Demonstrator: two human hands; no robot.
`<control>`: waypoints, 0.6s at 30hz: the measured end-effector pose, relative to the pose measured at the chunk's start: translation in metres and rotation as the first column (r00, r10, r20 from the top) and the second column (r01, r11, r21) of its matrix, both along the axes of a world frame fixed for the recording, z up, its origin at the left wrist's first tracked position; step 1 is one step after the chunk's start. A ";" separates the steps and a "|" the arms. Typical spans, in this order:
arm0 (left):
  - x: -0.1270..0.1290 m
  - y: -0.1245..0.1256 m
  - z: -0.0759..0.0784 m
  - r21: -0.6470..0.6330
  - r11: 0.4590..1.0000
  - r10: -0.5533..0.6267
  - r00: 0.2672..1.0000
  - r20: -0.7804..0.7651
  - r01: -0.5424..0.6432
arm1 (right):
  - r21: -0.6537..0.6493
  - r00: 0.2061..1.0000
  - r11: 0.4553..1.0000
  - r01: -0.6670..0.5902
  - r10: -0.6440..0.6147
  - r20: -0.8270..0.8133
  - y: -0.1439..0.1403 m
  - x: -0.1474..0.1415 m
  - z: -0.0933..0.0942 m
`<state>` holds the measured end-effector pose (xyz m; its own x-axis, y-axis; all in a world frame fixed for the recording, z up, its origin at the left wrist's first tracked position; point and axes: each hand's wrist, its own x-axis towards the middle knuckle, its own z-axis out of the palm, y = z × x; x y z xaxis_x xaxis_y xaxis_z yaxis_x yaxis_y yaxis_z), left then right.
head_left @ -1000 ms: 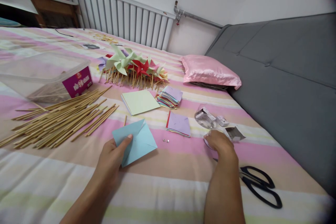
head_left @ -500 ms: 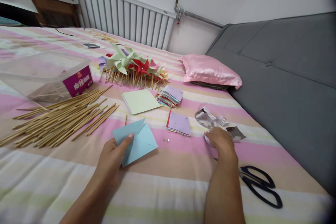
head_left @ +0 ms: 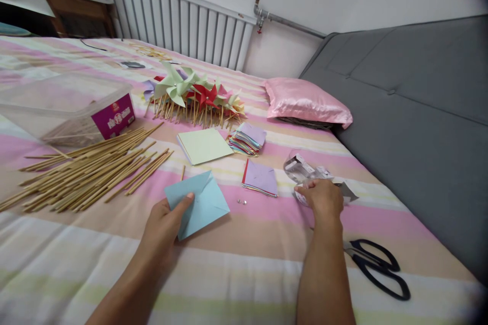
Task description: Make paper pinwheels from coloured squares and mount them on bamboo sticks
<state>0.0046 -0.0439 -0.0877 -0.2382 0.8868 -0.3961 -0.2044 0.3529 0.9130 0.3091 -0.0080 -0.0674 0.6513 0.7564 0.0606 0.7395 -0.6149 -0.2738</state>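
Observation:
My left hand (head_left: 165, 226) pinches the near corner of a folded light-blue paper square (head_left: 202, 202) that lies on the striped bedsheet. My right hand (head_left: 322, 198) rests palm down at the right, its fingers over a small clear round lid and next to a clear plastic container (head_left: 299, 168) with small silver packets. What the fingers grip is hidden. Two tiny metal pins (head_left: 241, 202) lie between the hands. A purple-topped paper stack (head_left: 260, 179) sits just beyond them.
Black scissors (head_left: 377, 266) lie near my right forearm. Several bamboo sticks (head_left: 87, 170) spread at the left beside a clear tub (head_left: 68, 109). Finished pinwheels (head_left: 194, 96), a green paper stack (head_left: 203, 146), mixed papers (head_left: 247, 139) and a pink pillow (head_left: 305, 104) lie farther off.
My right hand has slid forward and up toward the clear container. My left hand and the blue paper stay nearly still.

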 end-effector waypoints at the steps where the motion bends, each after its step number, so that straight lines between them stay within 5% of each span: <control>1: -0.001 0.000 -0.001 -0.008 1.000 -0.021 0.999 0.032 0.021 | -0.002 1.000 1.000 0.004 -0.004 -0.001 0.000 0.000 0.000; 9: -0.003 0.000 -0.006 -0.007 0.998 -0.054 0.994 0.097 0.055 | -0.083 0.990 0.986 -0.143 0.142 -0.018 0.006 0.007 -0.015; 18: -0.001 0.000 -0.003 0.001 0.998 -0.056 0.993 0.100 0.056 | -0.024 0.966 0.971 -0.238 0.234 -0.111 0.001 0.009 -0.011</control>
<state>0.0033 -0.0440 -0.0911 -0.1471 0.8967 -0.4175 -0.2748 0.3684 0.8881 0.3182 -0.0066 -0.0784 0.4556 0.8897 -0.0303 0.8326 -0.4380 -0.3392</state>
